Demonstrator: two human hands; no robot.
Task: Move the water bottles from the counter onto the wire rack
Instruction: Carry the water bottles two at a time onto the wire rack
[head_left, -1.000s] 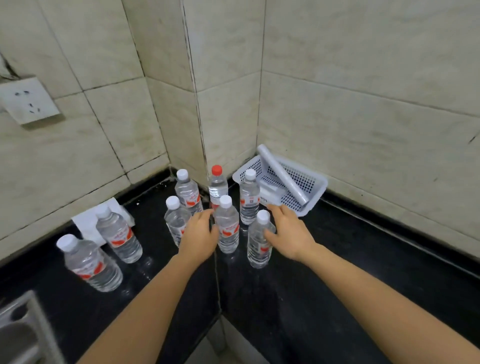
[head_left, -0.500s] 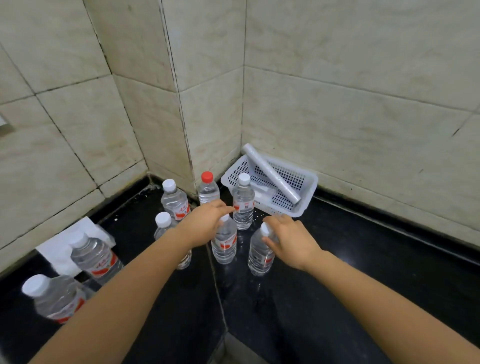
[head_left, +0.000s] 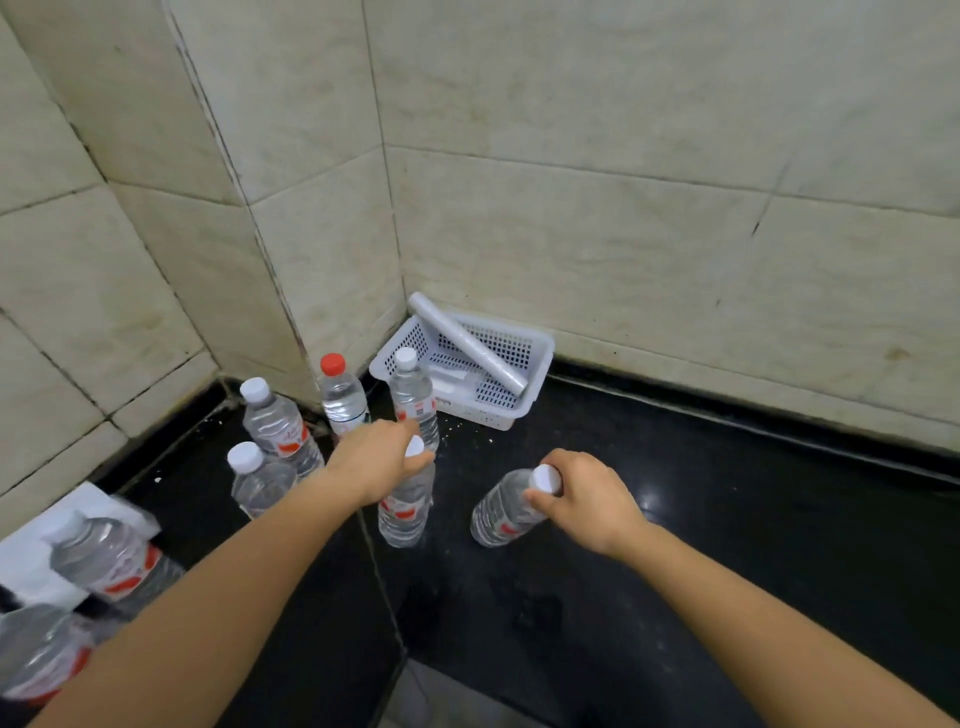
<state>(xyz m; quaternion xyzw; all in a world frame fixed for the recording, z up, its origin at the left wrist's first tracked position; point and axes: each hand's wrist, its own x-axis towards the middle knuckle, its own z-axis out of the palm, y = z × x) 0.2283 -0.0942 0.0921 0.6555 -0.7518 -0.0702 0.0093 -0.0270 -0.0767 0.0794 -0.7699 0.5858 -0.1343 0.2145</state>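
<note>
Right hand (head_left: 582, 499) pinches tilted bottle (head_left: 501, 514) at cap; left hand (head_left: 376, 462) grips upright bottle (head_left: 405, 506) at neck. Risk: top-only holds slip on lifting, toppling neighbouring bottles (head_left: 415, 400).

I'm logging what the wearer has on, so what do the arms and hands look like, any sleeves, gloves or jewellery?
The left forearm and right forearm are bare to the frame edge, no sleeves in view. The left hand and right hand wear no gloves; no watch, bracelet or ring shows.
</note>
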